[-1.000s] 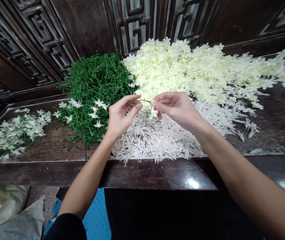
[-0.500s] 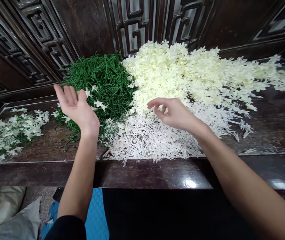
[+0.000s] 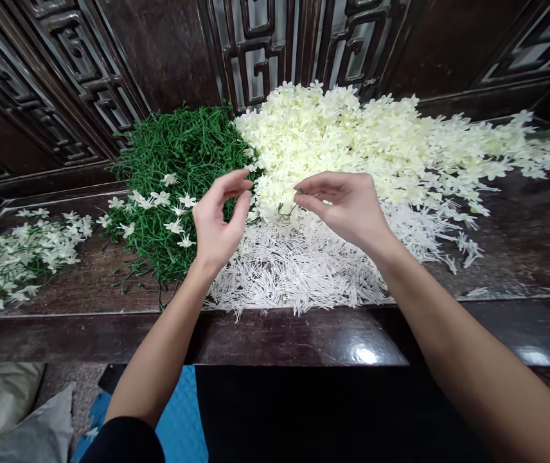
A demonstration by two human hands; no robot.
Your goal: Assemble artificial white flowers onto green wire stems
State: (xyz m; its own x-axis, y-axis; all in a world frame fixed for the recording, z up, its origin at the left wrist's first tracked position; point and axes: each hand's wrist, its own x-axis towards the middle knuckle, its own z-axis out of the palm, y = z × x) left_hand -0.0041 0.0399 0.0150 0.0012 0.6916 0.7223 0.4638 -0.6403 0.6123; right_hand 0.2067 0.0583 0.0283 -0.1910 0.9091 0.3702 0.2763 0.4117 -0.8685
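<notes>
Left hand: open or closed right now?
Open: the left hand has its thumb and fingers apart, with nothing visible between them, near the green stems.

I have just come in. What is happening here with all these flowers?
A person is working with bare hands over a dark wooden surface. The right hand seems to pinch a thin green stem, while the left hand is half open, with nothing visible in it. Around them lie a green stem pile, a pile of cream blossoms and a heap of white strands. White flowers with green stems lie at the far left.
</notes>
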